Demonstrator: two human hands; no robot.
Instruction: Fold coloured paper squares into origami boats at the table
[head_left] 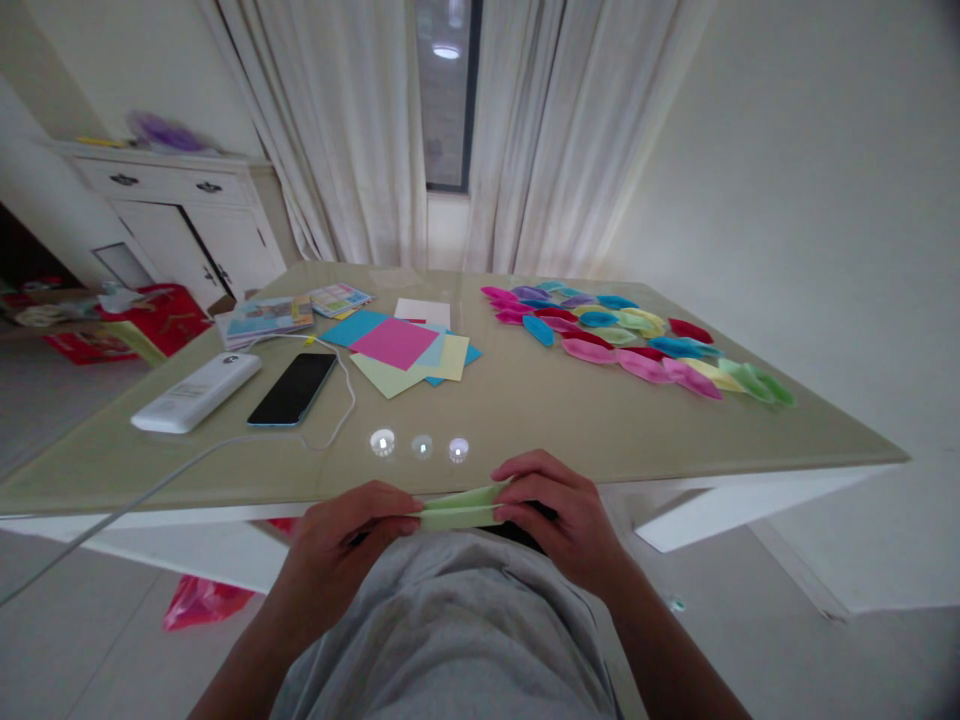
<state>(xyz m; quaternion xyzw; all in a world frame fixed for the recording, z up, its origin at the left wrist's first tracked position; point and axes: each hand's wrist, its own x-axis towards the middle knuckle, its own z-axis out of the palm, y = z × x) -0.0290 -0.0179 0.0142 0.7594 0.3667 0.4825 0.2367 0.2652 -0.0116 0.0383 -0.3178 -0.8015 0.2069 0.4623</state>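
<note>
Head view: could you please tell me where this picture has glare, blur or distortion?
In the head view, three bright spots, probably lamp reflections, glare on the table; another glow shows in the window; the purple thing on the cabinet is blurred; the left hand, right hand and green paper look clearer; the cabinet leans, likely wide-lens distortion.

Glossy table (540,430): 1 phone (294,390), 1 power bank (196,394), cable (240,440), booklets (270,318), coloured sheets (395,343), folded paper pieces (589,348).
</note>
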